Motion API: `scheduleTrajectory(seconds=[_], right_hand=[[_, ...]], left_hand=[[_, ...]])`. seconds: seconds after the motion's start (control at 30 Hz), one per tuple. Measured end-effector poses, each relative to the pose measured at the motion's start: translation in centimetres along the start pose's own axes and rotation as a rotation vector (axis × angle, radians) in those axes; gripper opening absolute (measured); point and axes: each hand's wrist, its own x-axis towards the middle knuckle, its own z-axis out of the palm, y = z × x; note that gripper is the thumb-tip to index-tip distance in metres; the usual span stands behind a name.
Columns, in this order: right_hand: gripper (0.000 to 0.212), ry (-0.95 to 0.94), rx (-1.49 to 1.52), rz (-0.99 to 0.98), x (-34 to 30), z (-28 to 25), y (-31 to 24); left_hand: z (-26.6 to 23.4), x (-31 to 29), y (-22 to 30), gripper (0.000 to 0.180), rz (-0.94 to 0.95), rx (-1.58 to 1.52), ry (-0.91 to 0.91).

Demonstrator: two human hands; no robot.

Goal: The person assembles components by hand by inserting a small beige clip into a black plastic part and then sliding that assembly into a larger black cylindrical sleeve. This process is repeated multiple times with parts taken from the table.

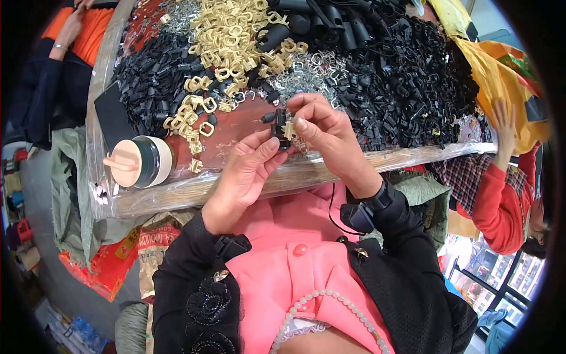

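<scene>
Close together over the table's near edge, both my hands work at one small assembly. My left hand (250,168) pinches the lower end of a small black plastic part (280,123) between thumb and fingers. My right hand (330,133) has its thumb and fingers closed on a small gold-coloured piece (289,131), set against the black part's side. Whether the two are joined, I cannot tell. Behind my hands lie loose silver rings (306,76), and to their left are scattered gold-coloured pieces (188,118).
Heaps of small black parts (389,88) and gold-coloured pieces (233,41) cover much of the table. A lidded cup (159,160) stands near the front left edge, with a flat black object (112,115) behind it. Right, a person's hand (504,127) touches a yellow bag (492,65). Another person sits left.
</scene>
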Motion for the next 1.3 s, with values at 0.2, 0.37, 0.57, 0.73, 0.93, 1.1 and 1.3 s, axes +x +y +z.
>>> scheduleTrajectory(seconds=[0.2, 0.37, 0.57, 0.73, 0.93, 1.1, 1.3], right_hand=[[0.013, 0.063, 0.215, 0.116, -0.4, 0.7, 0.0], [0.015, 0.103, 0.238, 0.126, -0.7, 1.1, -1.0], [0.014, 0.08, 0.123, 0.206, -1.5, 1.6, 0.0], [0.014, 0.117, 0.11, 0.212, -1.1, 1.4, 0.6], [0.014, 0.061, 0.17, 0.187, -0.6, 1.5, -0.6], [0.014, 0.008, 0.055, 0.147, -0.6, 0.9, -0.5], [0.016, 0.011, -0.224, 0.059, -1.4, 0.9, -0.4]], left_hand=[[0.0, 0.2, 0.0, 0.031, -0.01, -0.009, -0.02], [0.3, -0.1, -0.2, 0.029, 0.003, -0.003, -0.071], [0.5, -0.4, -0.8, 0.024, -0.015, -0.035, 0.0], [0.2, -0.1, -0.2, 0.023, -0.035, -0.009, 0.007], [0.4, -0.2, 0.4, 0.023, -0.097, -0.021, -0.02], [0.4, -0.6, 0.1, 0.024, -0.112, -0.012, -0.033], [0.2, -0.9, -0.8, 0.024, -0.088, -0.036, -0.012]])
